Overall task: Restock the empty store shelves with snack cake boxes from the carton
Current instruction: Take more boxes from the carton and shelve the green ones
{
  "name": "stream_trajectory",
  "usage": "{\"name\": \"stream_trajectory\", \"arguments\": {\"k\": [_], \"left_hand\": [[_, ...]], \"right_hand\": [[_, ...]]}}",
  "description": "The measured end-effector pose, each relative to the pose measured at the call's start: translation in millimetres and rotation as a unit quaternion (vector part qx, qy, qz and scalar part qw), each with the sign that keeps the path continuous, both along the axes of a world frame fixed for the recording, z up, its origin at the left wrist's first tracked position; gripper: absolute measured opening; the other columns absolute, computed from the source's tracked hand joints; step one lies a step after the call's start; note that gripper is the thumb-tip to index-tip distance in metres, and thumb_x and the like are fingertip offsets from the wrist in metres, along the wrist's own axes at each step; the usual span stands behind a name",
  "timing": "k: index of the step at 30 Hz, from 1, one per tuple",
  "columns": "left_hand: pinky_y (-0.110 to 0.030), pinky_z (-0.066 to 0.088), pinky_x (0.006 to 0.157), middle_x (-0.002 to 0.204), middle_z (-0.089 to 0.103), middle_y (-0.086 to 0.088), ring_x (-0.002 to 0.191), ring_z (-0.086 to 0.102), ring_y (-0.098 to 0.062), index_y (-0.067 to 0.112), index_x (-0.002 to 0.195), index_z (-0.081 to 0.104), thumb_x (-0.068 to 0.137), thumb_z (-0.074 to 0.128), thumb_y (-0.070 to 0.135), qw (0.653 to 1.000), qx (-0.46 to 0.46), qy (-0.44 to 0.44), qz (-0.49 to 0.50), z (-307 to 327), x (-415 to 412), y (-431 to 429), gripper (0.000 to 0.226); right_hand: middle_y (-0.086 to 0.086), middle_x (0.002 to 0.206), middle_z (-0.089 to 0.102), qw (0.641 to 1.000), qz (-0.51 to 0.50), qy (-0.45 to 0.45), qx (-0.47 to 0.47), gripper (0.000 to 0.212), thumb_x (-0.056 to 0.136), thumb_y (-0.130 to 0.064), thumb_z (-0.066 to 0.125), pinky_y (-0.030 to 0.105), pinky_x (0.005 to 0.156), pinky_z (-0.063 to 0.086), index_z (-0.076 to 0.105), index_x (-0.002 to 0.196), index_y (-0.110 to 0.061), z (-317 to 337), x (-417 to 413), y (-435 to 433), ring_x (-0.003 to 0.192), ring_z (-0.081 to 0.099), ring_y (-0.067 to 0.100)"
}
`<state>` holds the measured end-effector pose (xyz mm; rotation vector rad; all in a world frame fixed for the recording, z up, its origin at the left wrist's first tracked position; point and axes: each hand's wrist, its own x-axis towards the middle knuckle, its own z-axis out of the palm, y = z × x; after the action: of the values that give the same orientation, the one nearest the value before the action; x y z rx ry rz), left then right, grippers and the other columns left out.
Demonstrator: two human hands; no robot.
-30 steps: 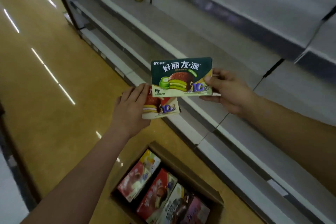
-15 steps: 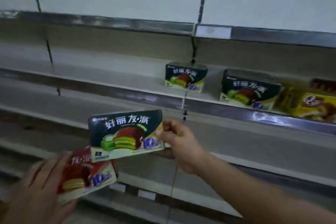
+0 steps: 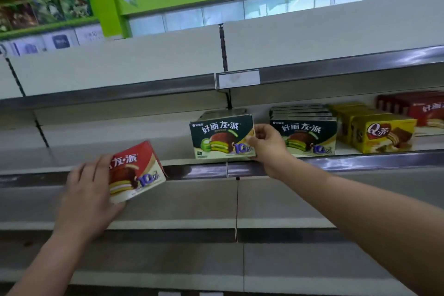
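Right hand (image 3: 266,145) clamped on green box (image 3: 222,137) at the shelf (image 3: 360,162) lip, left hand (image 3: 87,196) gripping red box (image 3: 137,172) below it; early release could tip green box off.

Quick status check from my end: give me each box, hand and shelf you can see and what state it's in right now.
Green box: upright at the shelf front, gripped at its right edge.
Right hand: closed on the green box.
Red box: tilted, off the shelf.
Left hand: closed on the red box.
Green row: stocked, facing out.
Yellow boxes: stocked.
Red row: stocked.
Lower shelf: bare.
Price tag holder: blank.
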<state>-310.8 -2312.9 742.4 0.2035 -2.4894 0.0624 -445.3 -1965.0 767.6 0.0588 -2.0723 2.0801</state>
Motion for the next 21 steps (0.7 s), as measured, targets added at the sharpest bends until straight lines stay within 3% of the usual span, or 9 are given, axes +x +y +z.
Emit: {"name": "stream_trajectory", "arguments": {"k": [5, 8, 13, 18, 21], "left_hand": [[-0.060, 0.048, 0.095, 0.136, 0.053, -0.018, 0.122, 0.045, -0.042, 0.011, 0.145, 0.039, 0.052, 0.098, 0.035, 1.000, -0.010, 0.018, -0.001, 32.9, -36.0, -8.8, 0.113], [-0.060, 0.048, 0.095, 0.135, 0.053, -0.020, 0.120, 0.045, -0.043, 0.006, 0.142, 0.042, 0.049, 0.100, 0.031, 0.999, -0.030, 0.017, -0.011, 43.3, -64.2, -10.9, 0.112], [-0.061, 0.049, 0.089, 0.132, 0.051, -0.020, 0.118, 0.043, -0.046, 0.004, 0.141, 0.043, 0.049, 0.097, 0.021, 0.999, -0.028, 0.006, -0.021, 41.1, -120.4, -12.7, 0.108], [-0.059, 0.047, 0.094, 0.133, 0.050, -0.023, 0.114, 0.046, -0.049, 0.002, 0.141, 0.044, 0.055, 0.093, 0.026, 0.999, -0.029, 0.002, -0.038, 32.8, -172.0, -14.5, 0.102], [-0.058, 0.047, 0.092, 0.132, 0.049, -0.022, 0.113, 0.046, -0.047, 0.002, 0.139, 0.044, 0.055, 0.091, 0.026, 0.999, -0.025, -0.002, -0.048, 23.4, -201.9, -18.6, 0.099]], "right_hand": [[-0.002, 0.099, 0.062, 0.995, -0.006, 0.019, 0.096, 0.021, 0.097, -0.013, 0.063, 0.031, 0.083, 0.045, 0.056, 0.117, -0.015, -3.6, -20.3, -3.7, 0.098, 0.061, 0.020], [0.002, 0.108, 0.062, 0.987, -0.017, 0.020, 0.161, 0.026, 0.098, -0.015, 0.062, 0.031, 0.088, 0.045, 0.056, 0.123, -0.012, -8.7, -29.6, -9.2, 0.102, 0.059, 0.020], [0.004, 0.103, 0.064, 0.948, -0.046, 0.048, 0.311, 0.021, 0.097, -0.019, 0.062, 0.030, 0.076, 0.045, 0.058, 0.117, -0.013, -15.7, -44.6, -17.2, 0.088, 0.056, 0.018], [0.006, 0.110, 0.068, 0.928, -0.061, 0.060, 0.364, 0.025, 0.097, -0.021, 0.062, 0.038, 0.086, 0.054, 0.056, 0.120, -0.014, -21.6, -55.8, -25.0, 0.099, 0.064, 0.024], [0.007, 0.111, 0.068, 0.922, -0.075, 0.062, 0.375, 0.029, 0.097, -0.022, 0.063, 0.037, 0.084, 0.053, 0.054, 0.123, -0.015, -24.2, -60.4, -28.6, 0.099, 0.064, 0.026]]}}
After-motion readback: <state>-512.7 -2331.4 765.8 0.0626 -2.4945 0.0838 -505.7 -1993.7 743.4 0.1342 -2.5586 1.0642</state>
